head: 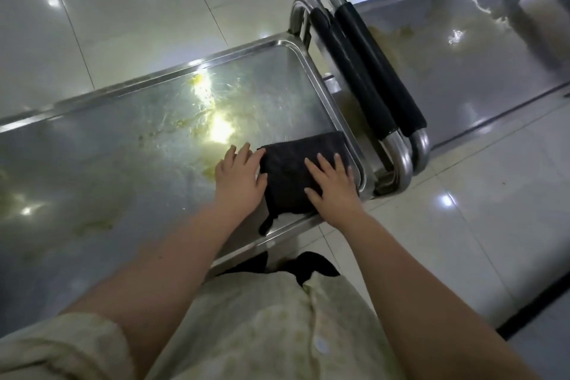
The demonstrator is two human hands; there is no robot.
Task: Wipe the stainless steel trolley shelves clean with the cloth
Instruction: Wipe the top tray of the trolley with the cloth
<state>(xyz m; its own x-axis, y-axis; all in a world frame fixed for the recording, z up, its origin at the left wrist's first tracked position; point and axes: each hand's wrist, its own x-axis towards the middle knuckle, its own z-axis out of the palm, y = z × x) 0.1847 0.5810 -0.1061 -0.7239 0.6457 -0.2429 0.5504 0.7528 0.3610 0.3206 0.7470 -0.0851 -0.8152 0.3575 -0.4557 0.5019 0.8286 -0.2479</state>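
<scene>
A folded dark cloth [290, 170] lies flat in the near right corner of the stainless steel trolley shelf [123, 145]. My left hand [239, 177] rests with fingers spread on the cloth's left edge and the steel beside it. My right hand [331, 187] presses palm-down on the cloth's right half, close to the shelf's raised rim. Yellowish smears [209, 120] streak the shelf's middle and left side. A loose corner of the cloth hangs toward the near rim.
Two steel handles with black grips [370, 71] stand just right of the shelf. A second steel trolley shelf [462, 71], also stained, extends to the far right. Glossy white floor tiles [108, 9] surround both trolleys.
</scene>
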